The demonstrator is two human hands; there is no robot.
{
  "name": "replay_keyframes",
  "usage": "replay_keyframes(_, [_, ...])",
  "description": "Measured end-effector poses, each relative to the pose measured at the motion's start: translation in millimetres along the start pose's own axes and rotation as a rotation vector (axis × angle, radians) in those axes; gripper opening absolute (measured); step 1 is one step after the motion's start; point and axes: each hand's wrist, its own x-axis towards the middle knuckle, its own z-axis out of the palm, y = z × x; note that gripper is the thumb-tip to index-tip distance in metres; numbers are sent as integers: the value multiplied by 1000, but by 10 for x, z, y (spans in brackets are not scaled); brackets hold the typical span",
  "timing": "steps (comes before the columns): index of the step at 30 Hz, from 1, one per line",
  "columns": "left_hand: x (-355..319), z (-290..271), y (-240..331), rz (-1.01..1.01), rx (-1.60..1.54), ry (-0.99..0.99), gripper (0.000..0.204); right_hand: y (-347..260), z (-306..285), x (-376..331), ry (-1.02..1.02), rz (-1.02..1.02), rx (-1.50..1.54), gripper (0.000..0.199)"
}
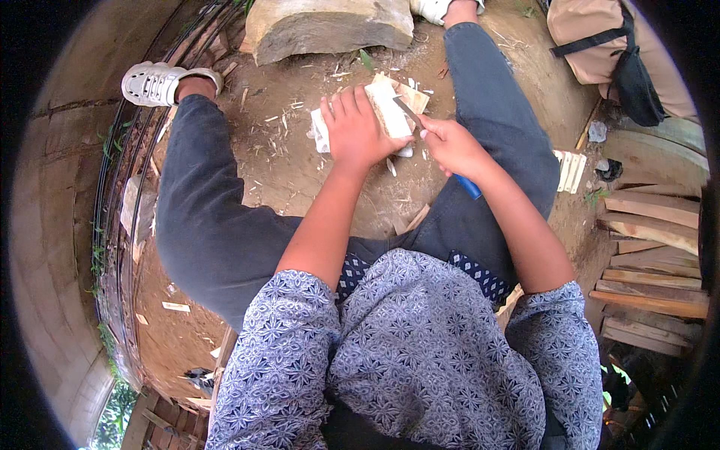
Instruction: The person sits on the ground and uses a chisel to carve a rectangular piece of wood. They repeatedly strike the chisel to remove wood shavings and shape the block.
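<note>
Tan bag (pixel 592 34) with black strap — upper right, on the ground. Wood piece (pixel 390 105) between the knees: left hand (pixel 358 131) gripping it, right hand (pixel 450 144) closed on blue-handled knife (pixel 439 146) — blade against the wood.

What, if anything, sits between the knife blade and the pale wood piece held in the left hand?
Nothing visible. The left hand grips the pale wood piece from above, and the knife in the right hand already lies against its right edge. Left fingers stay left of the blade.
</note>
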Motion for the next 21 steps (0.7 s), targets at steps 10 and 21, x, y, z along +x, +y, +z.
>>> replay_keyframes(10, [14, 10, -7, 33, -15, 55, 120, 33, 79, 58, 69, -71, -6, 46])
replay_keyframes(21, [1, 11, 3, 25, 19, 9, 127, 32, 55, 280, 25, -95, -25, 46])
